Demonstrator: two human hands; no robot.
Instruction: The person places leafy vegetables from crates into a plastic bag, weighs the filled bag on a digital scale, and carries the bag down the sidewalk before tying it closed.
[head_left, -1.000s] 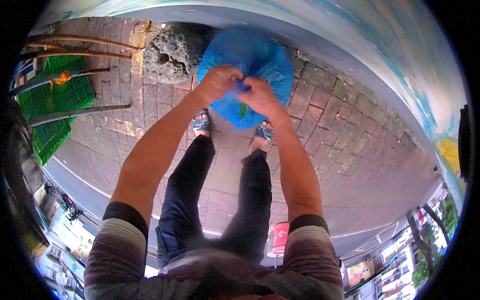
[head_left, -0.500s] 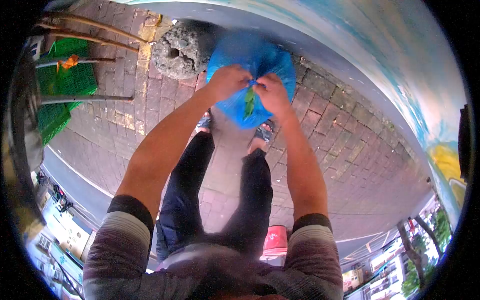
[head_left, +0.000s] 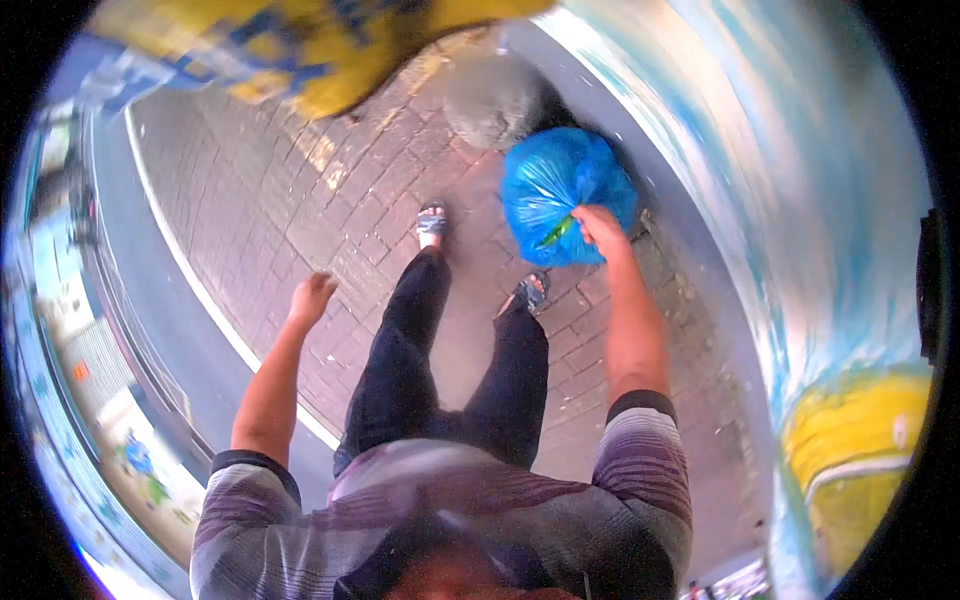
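Observation:
A full blue plastic bag (head_left: pixel 560 165) rests on the brick paving beside the painted wall. My right hand (head_left: pixel 598 230) is closed around its gathered neck. A green leaf (head_left: pixel 556 232) lies against the bag by my fingers. Well away from the bag, over the paving on the left, hangs my left hand (head_left: pixel 313 298), its fingers curled in and nothing visible in them. The bag's contents are hidden by the blue plastic.
A round grey stone block (head_left: pixel 490 100) stands just behind the bag. Along the right runs a painted wall (head_left: pixel 740 200). A yellow cloth or banner with blue marks (head_left: pixel 330 50) hangs at the upper left. My sandalled feet are close to the bag; a road (head_left: pixel 150 230) lies left.
My left hand has let go of the bag's neck and swung left, while my right hand keeps its hold. The view has turned, and the yellow banner now shows where green crates were.

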